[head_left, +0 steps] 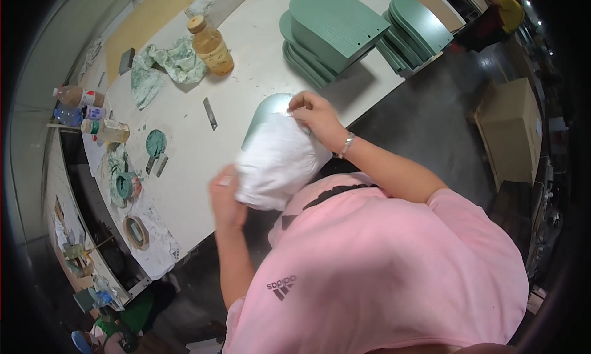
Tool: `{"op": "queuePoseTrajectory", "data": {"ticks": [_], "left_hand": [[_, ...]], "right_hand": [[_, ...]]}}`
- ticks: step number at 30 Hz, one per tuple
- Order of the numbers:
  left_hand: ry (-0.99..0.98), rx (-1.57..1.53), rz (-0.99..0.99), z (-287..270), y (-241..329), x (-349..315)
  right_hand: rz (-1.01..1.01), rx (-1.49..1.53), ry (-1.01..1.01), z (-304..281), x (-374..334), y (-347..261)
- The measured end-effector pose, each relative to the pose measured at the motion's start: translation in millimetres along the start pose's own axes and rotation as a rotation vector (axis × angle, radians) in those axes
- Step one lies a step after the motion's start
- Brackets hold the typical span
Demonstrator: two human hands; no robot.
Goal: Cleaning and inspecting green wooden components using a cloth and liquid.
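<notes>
A crumpled white cloth (280,163) hangs between my two hands at the near edge of the table. My right hand (319,121) pinches its upper right part, thumb and fingertips pressed together. My left hand (226,197), slightly blurred, is closed on the cloth's left edge. Under and behind the cloth lies a round-ended green panel (268,115), its far end showing and the rest covered. Beyond it a thin metal blade (210,114) lies flat on the white tabletop (191,188).
Stacked green panels (335,28) stand at the far right, with more panels (418,31) beside them. A yellowish bottle (212,49) stands by a stained rag (166,68). Green paste (156,143), a tape roll (135,231) and several bottles line the left side. A cardboard box (510,129) is at right.
</notes>
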State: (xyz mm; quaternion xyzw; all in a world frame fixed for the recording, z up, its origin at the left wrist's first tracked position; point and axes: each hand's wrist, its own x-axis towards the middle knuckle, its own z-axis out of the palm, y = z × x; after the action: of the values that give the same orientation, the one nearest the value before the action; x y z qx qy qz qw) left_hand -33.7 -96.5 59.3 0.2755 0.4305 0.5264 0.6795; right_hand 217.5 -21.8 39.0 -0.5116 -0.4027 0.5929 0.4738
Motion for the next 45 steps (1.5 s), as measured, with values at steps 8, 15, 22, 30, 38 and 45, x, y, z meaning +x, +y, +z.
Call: {"op": "queuePoseTrajectory", "data": {"ticks": [8, 15, 22, 30, 38, 45], "left_hand": [[-0.172, 1.130, 0.437, 29, 5, 45], [-0.182, 1.724, 0.480, 58, -72, 127], [-0.177, 1.778, 0.327, 28, -71, 61], [-0.199, 1.727, 0.392, 39, -65, 97], [-0.185, 1.688, 0.544, 48, -65, 115], [-0.102, 1.783, 0.469, 23, -73, 66]], "right_hand": [[-0.515, -1.202, -0.031, -26, 19, 52], [-0.477, -1.337, -0.113, -19, 21, 47], [-0.439, -1.319, -0.103, -28, 20, 48], [-0.457, -1.308, -0.098, -25, 23, 45], [-0.513, -1.382, -0.088, -19, 18, 49], [-0.492, -1.344, -0.128, -35, 3, 40]]}}
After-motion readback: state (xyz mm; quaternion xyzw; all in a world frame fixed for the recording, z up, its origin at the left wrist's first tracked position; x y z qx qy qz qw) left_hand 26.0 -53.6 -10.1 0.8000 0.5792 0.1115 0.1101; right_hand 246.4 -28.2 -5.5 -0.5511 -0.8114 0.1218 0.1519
